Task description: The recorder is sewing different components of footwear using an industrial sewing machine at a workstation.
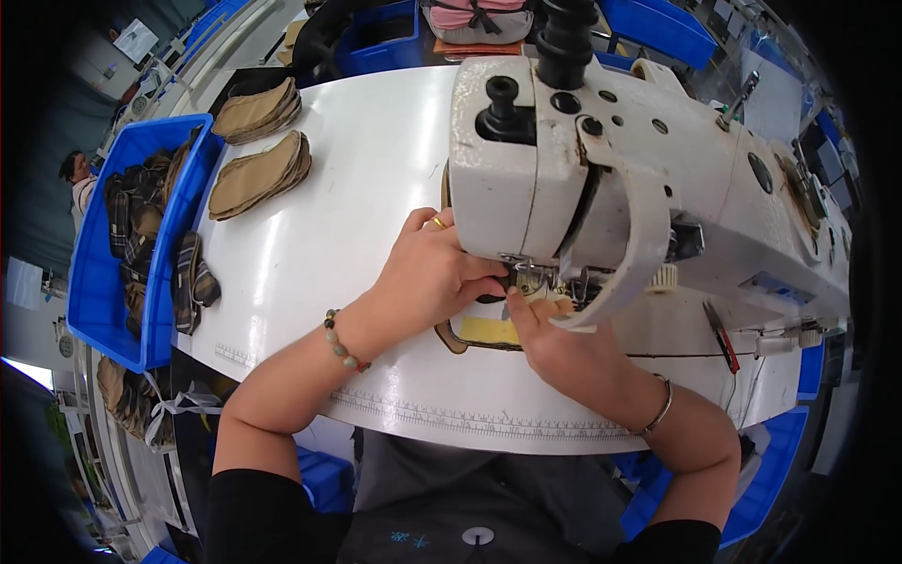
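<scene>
A white industrial sewing machine (512, 169) stands over the table, its needle area directly in front of my hands. My left hand (427, 268) is closed beside the needle, thumb and fingers pinching the edge of a dark fabric piece (490, 299). A tan edge (452, 340) of the layered work shows below that hand, near a yellow patch (489, 330) on the machine bed. From the other side my right hand (564, 343) reaches in, index fingertip close to the left thumb and other fingers curled by the presser foot. What the right fingers grip is hidden.
Two stacks of tan sole-shaped pieces (258, 174) lie at the table's far left. A blue bin (122, 315) of dark and plaid fabric pieces stands beyond the left edge, a plaid piece (192, 282) beside it. Red-handled thread snips (722, 338) lie right of my right hand.
</scene>
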A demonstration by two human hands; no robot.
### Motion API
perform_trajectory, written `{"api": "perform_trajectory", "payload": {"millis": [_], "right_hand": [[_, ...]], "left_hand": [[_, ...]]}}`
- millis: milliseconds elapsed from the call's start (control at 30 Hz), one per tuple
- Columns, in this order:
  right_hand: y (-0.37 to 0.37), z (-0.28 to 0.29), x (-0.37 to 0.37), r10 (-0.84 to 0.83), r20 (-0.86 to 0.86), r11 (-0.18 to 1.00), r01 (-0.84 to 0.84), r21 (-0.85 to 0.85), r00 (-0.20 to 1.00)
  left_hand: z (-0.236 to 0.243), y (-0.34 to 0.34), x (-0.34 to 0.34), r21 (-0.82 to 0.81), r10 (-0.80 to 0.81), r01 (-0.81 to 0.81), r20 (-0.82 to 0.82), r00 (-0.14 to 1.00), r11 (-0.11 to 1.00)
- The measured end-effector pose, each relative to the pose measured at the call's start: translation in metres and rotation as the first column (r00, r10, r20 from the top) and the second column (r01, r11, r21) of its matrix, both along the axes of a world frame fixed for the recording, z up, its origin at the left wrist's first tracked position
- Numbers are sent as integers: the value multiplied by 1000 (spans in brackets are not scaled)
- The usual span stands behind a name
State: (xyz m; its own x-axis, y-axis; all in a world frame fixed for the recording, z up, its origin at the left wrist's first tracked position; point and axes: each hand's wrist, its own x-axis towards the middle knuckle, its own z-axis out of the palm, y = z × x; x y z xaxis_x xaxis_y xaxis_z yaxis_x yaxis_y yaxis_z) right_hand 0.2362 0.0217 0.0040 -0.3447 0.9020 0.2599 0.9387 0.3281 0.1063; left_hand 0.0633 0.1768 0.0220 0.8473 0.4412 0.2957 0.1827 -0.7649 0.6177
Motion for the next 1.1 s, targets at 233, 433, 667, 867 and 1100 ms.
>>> {"api": "perform_trajectory", "payload": {"millis": [233, 433, 667, 867, 1100], "right_hand": [[8, -10, 5, 51, -252, 996, -30, 84, 966], [5, -4, 1, 63, -95, 986, -47, 158, 994], [6, -1, 1, 61, -102, 991, -48, 126, 993], [6, 1, 1, 69, -99, 989, -56, 134, 993], [6, -7, 3, 80, -138, 994, -69, 86, 987]], "left_hand": [[-17, 8, 8, 79, 79, -80, 12, 997, 994], [-6, 5, 8, 218, 145, -126, -74, 987, 968], [-5, 7, 9, 242, 119, -118, 11, 993, 963], [-13, 10, 12, 320, 117, -122, 33, 993, 939], [0, 4, 11, 199, 137, -136, 9, 991, 971]]}}
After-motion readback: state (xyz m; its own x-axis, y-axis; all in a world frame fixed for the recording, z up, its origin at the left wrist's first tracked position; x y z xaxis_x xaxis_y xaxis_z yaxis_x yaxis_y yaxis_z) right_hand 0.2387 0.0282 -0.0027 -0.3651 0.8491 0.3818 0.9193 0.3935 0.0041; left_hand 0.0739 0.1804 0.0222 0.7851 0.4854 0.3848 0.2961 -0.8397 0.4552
